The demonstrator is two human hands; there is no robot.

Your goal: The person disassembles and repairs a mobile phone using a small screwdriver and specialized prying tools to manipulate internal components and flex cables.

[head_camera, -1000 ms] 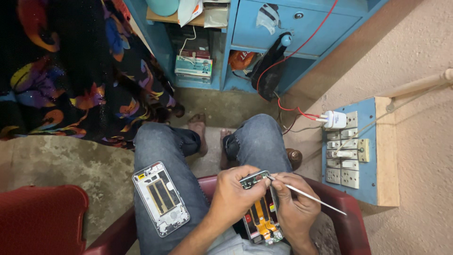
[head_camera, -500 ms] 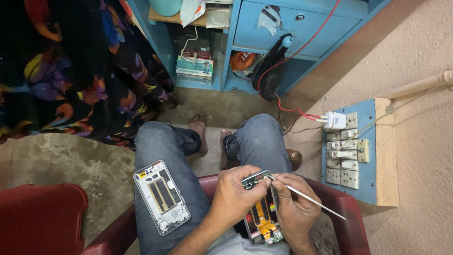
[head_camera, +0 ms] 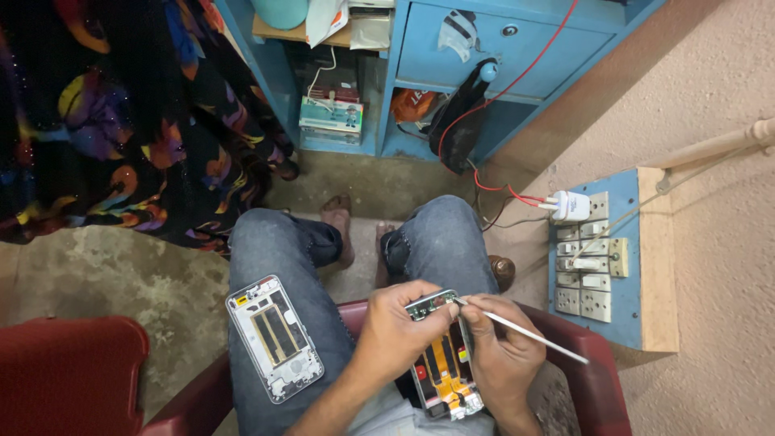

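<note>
Two hands meet over the opened phone on the right thigh: the left hand grips its top edge, the right hand pinches a thin tool whose tip touches that edge. Left of the phone, well apart, a white phone frame lies on the other thigh.

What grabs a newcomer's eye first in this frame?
Low in the middle, the left hand holds a small green circuit board over an opened phone on the lap, while the right hand puts a thin metal tool to it. A white phone frame lies on the left thigh, and a blue switchboard with a white plug sits on the wall at right.
</note>
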